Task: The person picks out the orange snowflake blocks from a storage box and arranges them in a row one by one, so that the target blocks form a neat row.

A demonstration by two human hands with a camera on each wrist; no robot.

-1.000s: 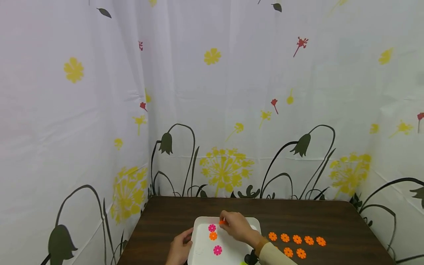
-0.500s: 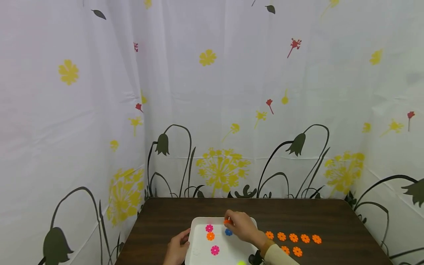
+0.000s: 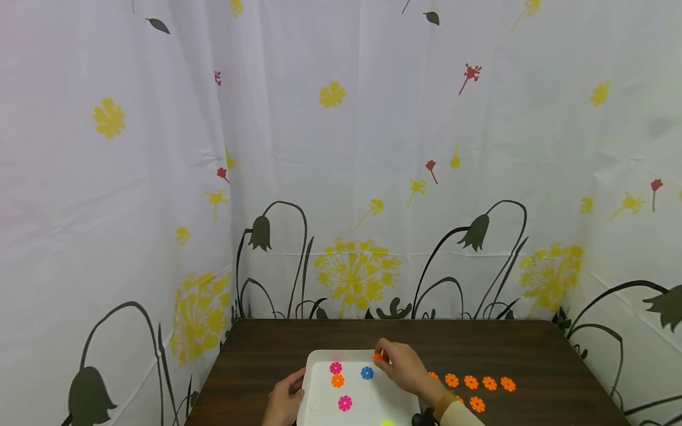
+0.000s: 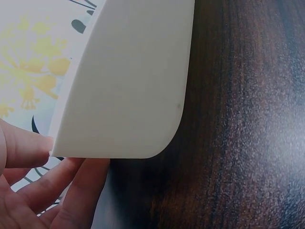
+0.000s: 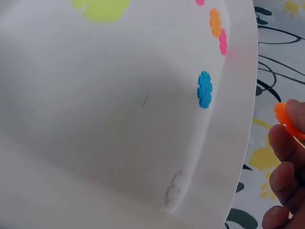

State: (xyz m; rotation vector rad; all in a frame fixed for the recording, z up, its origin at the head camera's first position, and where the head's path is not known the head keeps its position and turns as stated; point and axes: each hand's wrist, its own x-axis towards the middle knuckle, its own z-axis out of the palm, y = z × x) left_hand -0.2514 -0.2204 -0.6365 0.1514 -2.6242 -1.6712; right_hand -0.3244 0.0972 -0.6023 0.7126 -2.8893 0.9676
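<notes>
A white tray (image 3: 380,397) with a raised rim is on the table. My left hand (image 3: 285,401) grips its left rim, thumb on the edge and fingers underneath in the left wrist view. Above the far right part of the tray, my right hand (image 3: 403,368) pinches an orange flower-shaped disc (image 5: 282,113) between thumb and forefinger. In the tray lie a blue flower disc (image 3: 367,373), an orange one (image 3: 338,381) beside a pink one (image 3: 335,368), another pink disc (image 3: 345,403) and a yellow-green one (image 5: 102,7). A whitish disc (image 5: 174,191) shows near the tray wall in the right wrist view.
Right of the tray, several orange flower discs (image 3: 489,383) lie in two rows on the dark wooden table (image 3: 543,361), partly hidden by my right forearm. A white curtain (image 3: 341,177) with printed flowers hangs behind the table.
My right hand has moved right with the orange disc, uncovering the blue disc in the tray. My left hand stays on the tray's rim. The head view has shifted slightly.
</notes>
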